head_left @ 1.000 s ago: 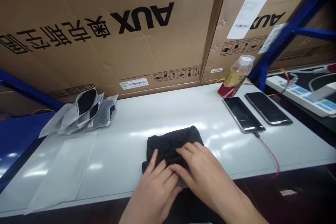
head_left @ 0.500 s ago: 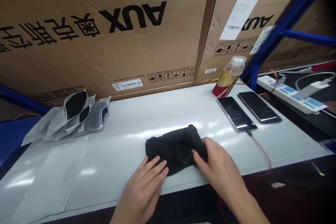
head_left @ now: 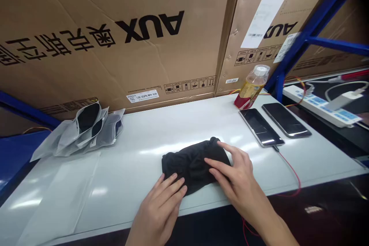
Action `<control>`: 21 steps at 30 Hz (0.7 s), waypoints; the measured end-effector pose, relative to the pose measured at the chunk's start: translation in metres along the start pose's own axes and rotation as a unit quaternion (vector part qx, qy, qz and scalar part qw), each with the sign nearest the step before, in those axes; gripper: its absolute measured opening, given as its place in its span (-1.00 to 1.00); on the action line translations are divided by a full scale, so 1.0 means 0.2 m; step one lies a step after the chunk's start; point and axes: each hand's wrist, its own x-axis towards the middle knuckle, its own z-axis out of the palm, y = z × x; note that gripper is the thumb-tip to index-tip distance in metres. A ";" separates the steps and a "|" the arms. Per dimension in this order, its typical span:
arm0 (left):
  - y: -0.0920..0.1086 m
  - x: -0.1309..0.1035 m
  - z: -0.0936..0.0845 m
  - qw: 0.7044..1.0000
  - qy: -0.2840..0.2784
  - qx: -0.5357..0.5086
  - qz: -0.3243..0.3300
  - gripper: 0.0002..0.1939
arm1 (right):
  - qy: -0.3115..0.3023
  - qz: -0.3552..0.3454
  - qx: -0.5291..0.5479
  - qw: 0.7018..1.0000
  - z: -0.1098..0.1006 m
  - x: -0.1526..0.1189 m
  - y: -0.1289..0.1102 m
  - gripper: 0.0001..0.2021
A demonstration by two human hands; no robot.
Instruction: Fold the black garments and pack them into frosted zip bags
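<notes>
A folded piece of black cloth [head_left: 196,163], its exact kind unclear, lies on the white tabletop [head_left: 138,184] close to the front edge. My left hand [head_left: 161,203] rests flat with outstretched fingers on the cloth's lower left part. On the right side, my right hand [head_left: 235,173] touches the cloth with spread fingertips, the index finger reaching its upper right corner. Neither hand grips the fabric.
Frosted zip bags [head_left: 89,128] with dark contents lie at the back left, near a flat translucent bag [head_left: 62,196]. To the right are a drink bottle [head_left: 251,88], two phones [head_left: 261,127] and a power strip [head_left: 319,103]. Large cartons [head_left: 115,0] stand behind.
My right hand has let go of the cloth's right edge and now lies with spread fingers on top. The cloth's right end looks flatter. My left hand has stayed put.
</notes>
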 end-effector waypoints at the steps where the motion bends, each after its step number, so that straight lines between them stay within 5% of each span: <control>1: 0.00 0.00 0.00 1.000 -0.002 0.003 0.002 -0.52 | 0.011 0.009 -0.007 1.000 0.01 0.00 0.01 -0.64; 5: -0.01 0.01 0.00 1.000 -0.008 0.022 0.006 -0.54 | 0.040 0.133 -0.006 0.990 -0.01 0.02 0.08 -0.55; 9: 0.01 0.06 -0.01 1.000 -0.007 0.027 0.014 -0.49 | -0.058 0.182 0.007 0.981 -0.07 0.06 0.10 -0.81; 12: 0.03 0.08 -0.01 0.999 0.014 0.032 -0.009 -0.38 | -0.052 0.222 -0.030 0.973 -0.12 0.10 0.05 -0.93; 16: 0.04 0.08 0.00 0.998 0.036 0.028 -0.039 -0.31 | 0.009 0.107 -0.116 0.987 -0.10 0.17 -0.13 -0.83; 21: 0.02 0.05 0.04 0.999 0.039 0.022 -0.027 -0.22 | -0.103 -0.055 0.001 0.993 0.01 0.20 -0.34 -0.75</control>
